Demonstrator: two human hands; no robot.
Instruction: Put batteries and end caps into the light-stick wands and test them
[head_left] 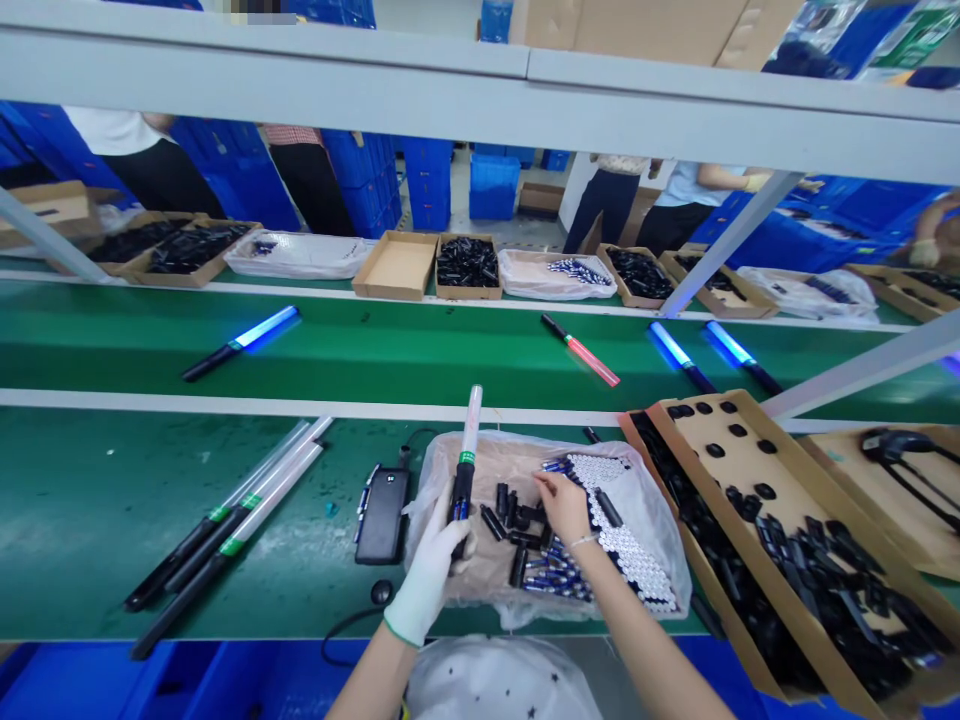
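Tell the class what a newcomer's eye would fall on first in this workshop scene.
Glowing blue light wands and a red one lie on the green conveyor belt at mid-frame. Nearer, the white-gloved left hand holds an unlit clear wand with a black handle upright, while the bare right hand reaches into a bag-lined tray of batteries.

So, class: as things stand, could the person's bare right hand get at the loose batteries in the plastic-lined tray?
Probably yes. The right hand already rests on the batteries inside the tray, with nothing covering them. The gloved left hand holds a baton off to one side.
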